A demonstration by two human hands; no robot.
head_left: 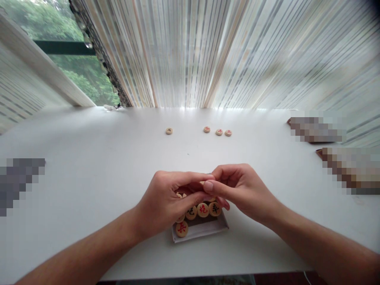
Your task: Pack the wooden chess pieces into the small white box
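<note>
A small open box point(203, 230) with pale walls sits on the table in front of me, holding rows of round wooden xiangqi pieces point(203, 210) with red and black characters. A piece with a red character point(182, 228) lies in its near left corner. Above the box my left hand point(172, 196) is curled, thumb and fingers closing toward the right. My right hand point(237, 182) meets it there in a pinch, fingertips touching. Between them shows a pale sliver that looks like a xiangqi piece, mostly covered by the fingers. The hands hide the box's far part.
Toward the back of the white table point(89, 170) lie one piece with a black character point(169, 131) and three red-marked pieces point(219, 132). Blurred-out flat objects rest at the right point(353, 170) and left point(18, 182) edges. Striped curtains point(184, 55) hang behind.
</note>
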